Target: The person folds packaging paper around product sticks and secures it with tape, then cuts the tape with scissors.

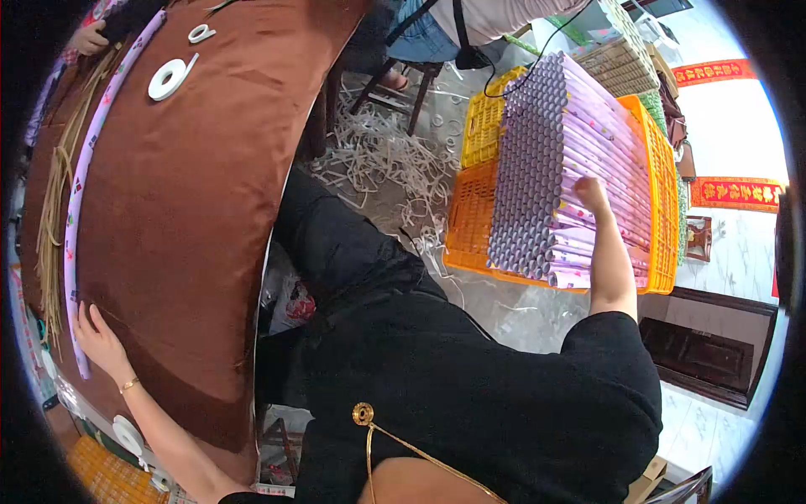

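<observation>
A long, thin lilac tube [81,176] with a small printed pattern lies along the far side of the brown-covered table [193,210]. My left hand [99,340] rests by its near end, fingers spread and touching or almost touching it. Out to the other side, my right hand [590,193] is on a tall stack of similar lilac tubes [600,126]. Its fingers are curled; whether they grip one of the tubes is hidden. The stack fills an orange plastic crate [663,202], with the open tube ends facing my body.
Rolls of white tape [170,80] lie on the table, and dry straw-coloured strands [52,218] run beside the tube. Curled white strips [395,160] litter the floor. A yellow crate [483,126] adjoins the stack. Another person's hand [88,38] shows at the table's far end; someone else sits nearby.
</observation>
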`<state>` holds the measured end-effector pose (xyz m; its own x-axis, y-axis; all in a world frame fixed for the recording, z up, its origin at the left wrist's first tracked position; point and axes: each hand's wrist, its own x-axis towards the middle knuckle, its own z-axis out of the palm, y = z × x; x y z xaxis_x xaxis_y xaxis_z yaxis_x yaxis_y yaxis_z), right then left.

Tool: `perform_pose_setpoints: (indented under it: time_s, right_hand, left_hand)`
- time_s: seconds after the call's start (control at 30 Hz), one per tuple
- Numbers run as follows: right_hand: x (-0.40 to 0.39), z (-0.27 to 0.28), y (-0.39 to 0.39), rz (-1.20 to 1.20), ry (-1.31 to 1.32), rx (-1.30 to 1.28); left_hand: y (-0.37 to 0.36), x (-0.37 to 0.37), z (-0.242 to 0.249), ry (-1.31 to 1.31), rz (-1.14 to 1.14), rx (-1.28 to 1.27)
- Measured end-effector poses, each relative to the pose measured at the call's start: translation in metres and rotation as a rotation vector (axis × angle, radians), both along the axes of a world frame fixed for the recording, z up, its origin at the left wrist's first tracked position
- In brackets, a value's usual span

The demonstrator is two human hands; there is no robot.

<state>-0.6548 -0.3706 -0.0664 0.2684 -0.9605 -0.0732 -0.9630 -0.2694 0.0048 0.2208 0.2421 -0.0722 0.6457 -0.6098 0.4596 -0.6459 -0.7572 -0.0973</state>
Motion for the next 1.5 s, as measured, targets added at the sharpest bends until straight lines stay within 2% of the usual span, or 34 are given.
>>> perform_pose_setpoints:
  time_s: [0.1, 0.17, 0.3, 0.37, 0.47, 0.57, 0.63, 0.7, 0.9, 1.0, 1.1, 1.23, 1.3, 1.37, 1.4, 1.43, 1.47, 1.5]
  right_hand:
    - [0.005, 0.000, 0.017, 0.142, 0.190, 0.170]
    - [0.001, -0.005, 0.032, 0.111, 0.104, 0.178]
    - [0.007, 0.000, 0.059, 0.191, 0.048, -0.036]
    - [0.014, 0.004, 0.073, 0.321, 0.139, -0.181]
    - [0.012, -0.006, 0.074, 0.332, 0.163, -0.196]
    - [0.007, -0.019, 0.066, 0.272, 0.219, -0.161]
    - [0.005, -0.021, 0.067, 0.315, 0.169, -0.135]
    - [0.004, -0.021, 0.063, 0.322, 0.221, -0.145]
    - [0.026, -0.021, 0.061, 0.500, 0.194, -0.086]
    - [0.037, -0.027, 0.067, 0.517, 0.072, 0.021]
    - [0.048, -0.040, 0.068, 0.580, -0.047, -0.018]
    - [0.124, -0.029, 0.062, 0.744, -0.110, -0.025]
    - [0.198, -0.009, 0.061, 0.796, -0.116, 0.115]
    - [0.287, 0.006, 0.068, 0.684, -0.281, 0.219]
    - [0.339, 0.031, 0.082, 0.746, -0.236, 0.207]
    - [0.385, 0.043, 0.086, 0.819, -0.332, 0.244]
    - [0.440, 0.082, 0.119, 0.969, -0.439, 0.226]
    - [0.485, 0.112, 0.148, 0.929, -0.422, 0.241]
  left_hand:
    - [0.002, -0.019, 0.008, -0.015, -0.065, -0.074]
    - [-0.003, -0.035, 0.013, -0.023, -0.078, -0.079]
    - [-0.003, -0.066, 0.015, 0.020, -0.072, -0.140]
    - [-0.006, -0.088, 0.025, 0.051, -0.012, -0.128]
    - [-0.015, -0.124, 0.033, 0.077, 0.021, -0.211]
    - [-0.024, -0.132, 0.028, 0.147, 0.006, -0.294]
    - [-0.028, -0.144, 0.032, 0.188, 0.053, -0.303]
    - [-0.028, -0.147, 0.031, 0.205, 0.006, -0.355]
    - [-0.032, -0.158, 0.040, 0.206, -0.010, -0.466]
    - [-0.032, -0.161, 0.041, 0.218, 0.000, -0.488]
    - [-0.033, -0.163, 0.044, 0.242, 0.001, -0.495]
    - [-0.038, -0.168, 0.050, 0.334, -0.079, -0.555]
    - [-0.047, -0.178, 0.062, 0.410, -0.120, -0.547]
    - [-0.058, -0.194, 0.081, 0.555, -0.207, -0.493]
    - [-0.066, -0.206, 0.095, 0.724, -0.212, -0.509]
    - [-0.076, -0.220, 0.105, 0.891, -0.214, -0.522]
    - [-0.086, -0.232, 0.103, 0.985, -0.297, -0.543]
    - [-0.096, -0.245, 0.101, 1.078, -0.378, -0.562]
